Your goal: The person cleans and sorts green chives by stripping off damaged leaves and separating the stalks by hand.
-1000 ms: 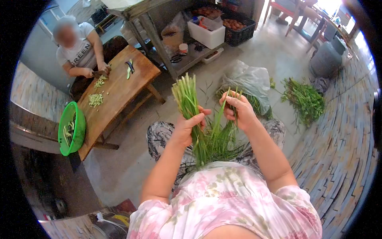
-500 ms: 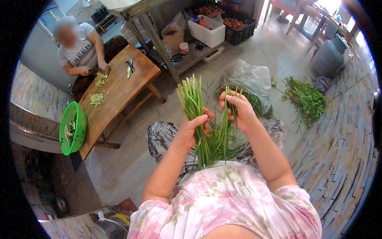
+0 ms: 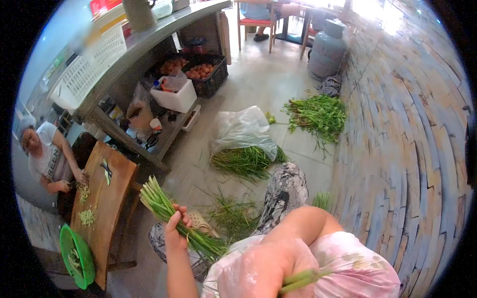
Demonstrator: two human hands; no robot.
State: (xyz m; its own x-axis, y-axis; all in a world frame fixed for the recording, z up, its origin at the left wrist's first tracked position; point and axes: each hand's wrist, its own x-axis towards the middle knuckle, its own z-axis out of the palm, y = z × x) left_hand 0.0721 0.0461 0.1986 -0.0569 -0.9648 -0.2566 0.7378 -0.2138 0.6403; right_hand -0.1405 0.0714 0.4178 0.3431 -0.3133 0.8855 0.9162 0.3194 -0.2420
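My left hand [image 3: 177,229] is wrapped round a thick bunch of garlic chives [image 3: 159,198], whose pale cut ends point up and to the left. Close to the camera, in front of my chest, my right hand [image 3: 266,263] is closed on a few green stalks [image 3: 300,280]; its fingers are mostly hidden. Loose trimmed greens [image 3: 233,213] lie on the floor between my legs, beside a beige clog [image 3: 202,223]. More garlic chives [image 3: 246,163] stick out from under a clear plastic bag [image 3: 246,130] ahead of me.
Leafy herbs [image 3: 320,116] lie near the wall, with a gas cylinder [image 3: 328,49] behind. At the left, a person [image 3: 52,154] cuts pale pieces on a wooden table [image 3: 117,184] near a green basket [image 3: 67,248]. A shelf unit [image 3: 134,136] holds crates and a white box [image 3: 174,94].
My right hand has come back from beside the bunch toward my chest and the camera. My left hand has lowered with the bunch tilted left. The view has swung right.
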